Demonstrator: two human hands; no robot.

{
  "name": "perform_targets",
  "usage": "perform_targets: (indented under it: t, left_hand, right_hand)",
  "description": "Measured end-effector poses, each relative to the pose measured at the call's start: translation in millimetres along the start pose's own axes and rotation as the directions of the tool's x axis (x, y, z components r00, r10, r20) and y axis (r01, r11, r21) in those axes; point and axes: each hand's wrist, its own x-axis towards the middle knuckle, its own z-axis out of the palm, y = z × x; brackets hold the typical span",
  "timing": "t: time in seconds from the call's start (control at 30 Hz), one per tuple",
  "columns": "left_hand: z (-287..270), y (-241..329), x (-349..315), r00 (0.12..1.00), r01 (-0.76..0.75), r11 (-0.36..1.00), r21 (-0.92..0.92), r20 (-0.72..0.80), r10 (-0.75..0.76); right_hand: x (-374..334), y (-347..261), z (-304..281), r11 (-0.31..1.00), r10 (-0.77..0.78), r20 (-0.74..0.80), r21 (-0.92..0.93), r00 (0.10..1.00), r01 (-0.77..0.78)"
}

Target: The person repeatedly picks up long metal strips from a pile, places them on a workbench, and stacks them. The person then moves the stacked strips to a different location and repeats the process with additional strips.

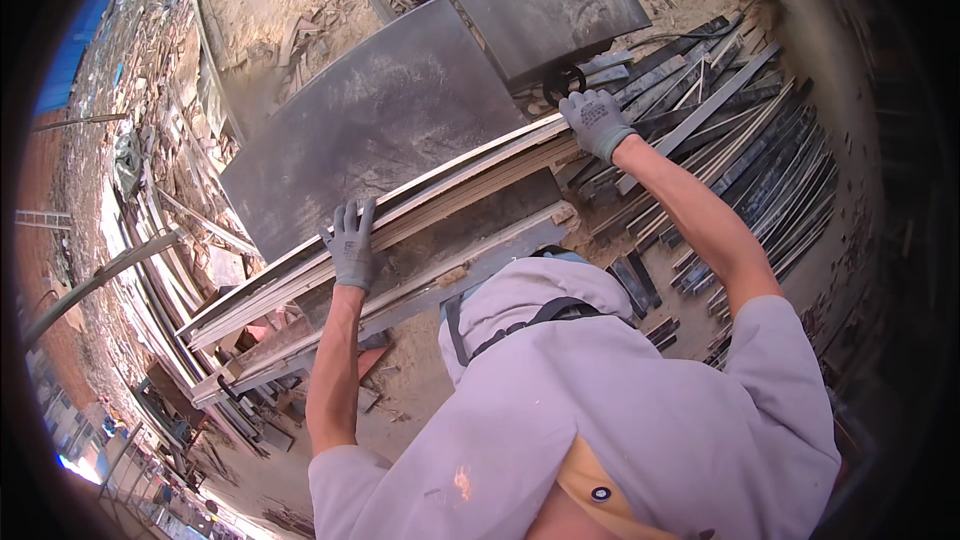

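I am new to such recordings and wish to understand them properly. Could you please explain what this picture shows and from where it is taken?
There is no robot here, only a person with two gloved hands. The picture comes from a wide fisheye camera on the person's head, looking down, so straight edges bend. The left hand and right hand rest on long pale strips, which look like wood, at the near edge of a dark metal surface. How firmly they grip, I cannot tell. At the right lies a pile of loose strips.
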Motion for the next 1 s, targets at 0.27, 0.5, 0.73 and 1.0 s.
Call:
perform_targets:
  t: [0.27, 0.5, 0.73, 1.0]
  left_hand:
    - [6, 3, -13, 1.0, 0.017, 0.999, -0.038, 0.01, -0.017]
    - [19, -12, -10, 0.996, -0.069, 0.97, -0.233, -0.066, 0.055]
    - [2, -8, -7, 0.996, -0.085, 0.981, -0.174, -0.043, 0.078]
    - [-14, -11, 7, 0.998, -0.027, 0.989, -0.144, 0.052, 0.034]
  right_hand:
    - [-8, 1, -11, 0.984, -0.165, 0.058, -0.056, 0.985, 0.168]
    - [-14, 0, -3, 0.989, -0.139, 0.006, 0.053, 0.99, 0.138]
    - [-22, -3, 12, 0.989, -0.149, -0.15, -0.009, 0.977, 0.149]
    - [-27, -14, 6, 1.0, -0.008, -0.004, 0.005, 1.0, 0.008]
